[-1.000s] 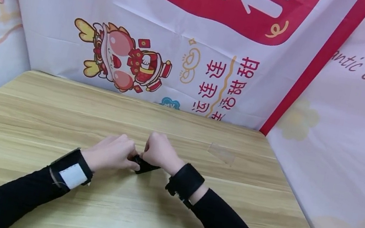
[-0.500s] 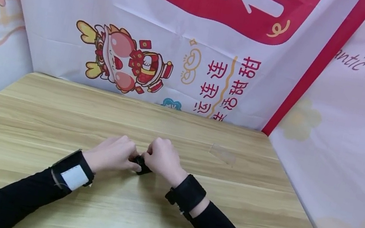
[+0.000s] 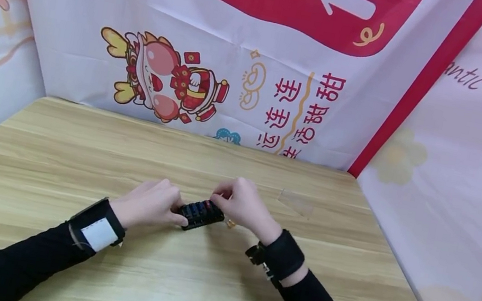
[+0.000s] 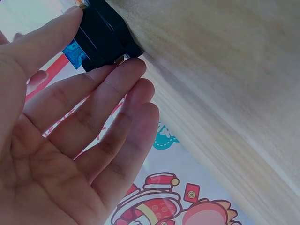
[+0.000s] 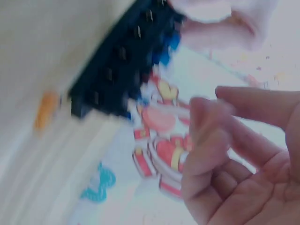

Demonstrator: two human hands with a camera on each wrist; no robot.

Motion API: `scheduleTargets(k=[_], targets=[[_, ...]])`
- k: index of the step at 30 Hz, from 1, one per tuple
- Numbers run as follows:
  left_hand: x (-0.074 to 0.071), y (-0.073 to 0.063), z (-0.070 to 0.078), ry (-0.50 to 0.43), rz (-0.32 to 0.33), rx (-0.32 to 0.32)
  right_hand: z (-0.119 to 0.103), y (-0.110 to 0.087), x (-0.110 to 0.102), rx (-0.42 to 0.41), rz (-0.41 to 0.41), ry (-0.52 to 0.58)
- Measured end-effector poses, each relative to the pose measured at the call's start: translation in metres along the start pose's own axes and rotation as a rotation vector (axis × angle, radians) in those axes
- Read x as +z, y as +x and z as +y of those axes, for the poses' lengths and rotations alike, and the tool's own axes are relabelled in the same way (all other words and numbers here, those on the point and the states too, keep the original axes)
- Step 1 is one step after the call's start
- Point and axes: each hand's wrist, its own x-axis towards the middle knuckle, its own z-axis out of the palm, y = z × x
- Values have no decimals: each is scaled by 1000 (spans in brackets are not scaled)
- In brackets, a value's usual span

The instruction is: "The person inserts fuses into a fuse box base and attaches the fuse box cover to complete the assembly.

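My left hand pinches the left end of a black fuse block between thumb and fingers. Blue pieces sit in rows in the block, with a red one near its right end. In the left wrist view, my left thumb lies on one side of the fuse block and fingertips touch the other. My right hand is over the block's right end, fingers loosely curled. The right wrist view is blurred; no held thing shows between thumb and forefinger, and the right hand looks apart from the block.
A small orange piece lies on the wooden table just beyond the block's right end. A clear plastic strip lies farther back on the right. A printed cloth hangs behind the table.
My right hand has moved right along the fuse block, uncovering its blue and red pieces and the orange piece on the table. The left hand keeps its hold at nearly the same spot.
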Motion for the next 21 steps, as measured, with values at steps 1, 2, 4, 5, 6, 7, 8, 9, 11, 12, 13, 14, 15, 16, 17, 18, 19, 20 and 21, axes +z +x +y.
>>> scheduleTargets(k=[1, 2, 4, 5, 6, 7, 8, 9, 11, 12, 13, 14, 15, 16, 17, 18, 19, 20, 21], targets=[[0, 0, 0, 5, 0, 1, 4, 0, -5, -15, -12, -9], [0, 0, 0, 6, -3, 1, 7, -1, -11, -29, -27, -19], [-1, 0, 0, 13, -11, 0, 14, -3, -21, -53, -65, -38], [-1, -1, 0, 15, -14, 0, 18, -4, -25, -64, -82, -53], [-1, -1, 0, 18, -15, -2, 21, -4, -28, -80, -101, -67], [-1, -1, 0, 21, -15, -3, 24, -5, -30, -91, -121, -77], [-1, -1, 1, 23, -10, -3, 27, -6, -33, -105, -139, -94], [-1, -1, 1, 29, -6, -3, 30, -6, -34, -124, -158, -109], [-1, -2, 2, 34, 2, 3, 34, -7, -34, -163, -200, -141], [-1, -2, 2, 36, 3, 1, 36, -8, -33, -181, -217, -155], [-1, -2, 3, 40, 3, -2, 38, -9, -32, -195, -232, -172], [-1, -2, 3, 47, 3, -4, 40, -10, -31, -208, -241, -188], [0, -2, 3, 49, 1, -7, 41, -11, -29, -223, -248, -203], [0, -2, 3, 52, 1, -8, 43, -12, -28, -236, -248, -223], [0, -2, 3, 51, 2, -7, 45, -14, -26, -247, -243, -244], [0, -2, 3, 51, 2, -11, 46, -15, -25, -256, -239, -260], [0, -3, 3, 49, 2, -11, 48, -16, -24, -264, -235, -277], [0, -3, 3, 49, 3, -12, 49, -18, -23, -275, -231, -291], [-1, -3, 3, 43, 3, -15, 50, -18, -22, -284, -227, -308]])
